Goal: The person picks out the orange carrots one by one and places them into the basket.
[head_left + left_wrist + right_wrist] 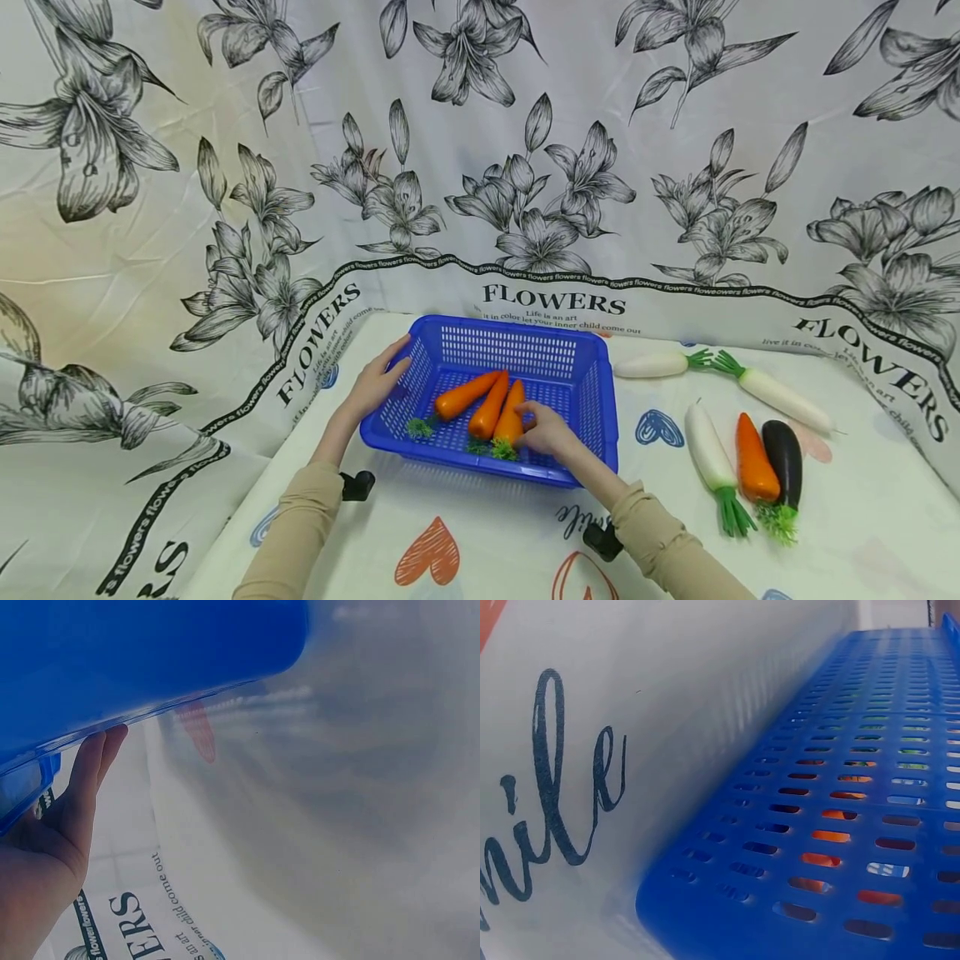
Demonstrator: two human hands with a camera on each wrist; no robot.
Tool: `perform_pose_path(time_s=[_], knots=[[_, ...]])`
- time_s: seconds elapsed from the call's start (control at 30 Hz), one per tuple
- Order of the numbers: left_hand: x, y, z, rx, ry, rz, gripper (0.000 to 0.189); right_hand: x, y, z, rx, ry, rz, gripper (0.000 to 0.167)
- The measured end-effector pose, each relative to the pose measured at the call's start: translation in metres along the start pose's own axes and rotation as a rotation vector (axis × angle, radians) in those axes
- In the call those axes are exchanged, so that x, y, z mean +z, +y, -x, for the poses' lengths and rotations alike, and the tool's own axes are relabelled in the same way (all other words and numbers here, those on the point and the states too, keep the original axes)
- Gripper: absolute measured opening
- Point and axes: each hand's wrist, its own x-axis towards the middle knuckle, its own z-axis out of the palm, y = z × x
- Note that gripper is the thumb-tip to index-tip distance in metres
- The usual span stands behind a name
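Note:
A blue plastic basket [487, 333] holds three orange carrots with green tops: a left carrot [465, 396], a middle carrot [489, 408] and a right carrot [511, 417]. My left hand [375, 382] holds the basket's left rim, thumb over the inner side and long fingers along the outside, as the left wrist view also shows. Inside the basket, my right hand [547, 429] pinches the right carrot at its right side with curled fingers. Through the slots of the basket wall [780, 847], bits of orange show in the right wrist view; the right hand is hidden there.
Right of the basket lie a white radish [652, 364], a second radish [783, 400], a third radish [708, 446], a loose carrot [753, 458] and an eggplant [782, 458]. A flower-printed curtain [480, 192] hangs behind the table. Printed cloth [360, 558] covers the tabletop.

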Motion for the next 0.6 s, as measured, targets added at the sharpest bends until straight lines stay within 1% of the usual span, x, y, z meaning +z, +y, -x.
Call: perform_pose_path(time_s=[0.23, 0.43, 0.6], knots=[[0.0005, 0.0006, -0.0020, -0.003, 0.005, 0.001, 0.053, -0.0030, -0.0015, 0.0021, 0.029, 0.013, 0.016, 0.059], [0.0016, 0.0002, -0.0020, 0.002, 0.007, 0.007, 0.053, -0.0029, -0.0009, 0.0026, 0.051, 0.004, 0.004, 0.058], [0.0011, -0.0009, -0.0018, -0.003, 0.010, -0.001, 0.053, -0.0046, -0.0016, 0.0032, 0.077, -0.004, -0.066, 0.056]])
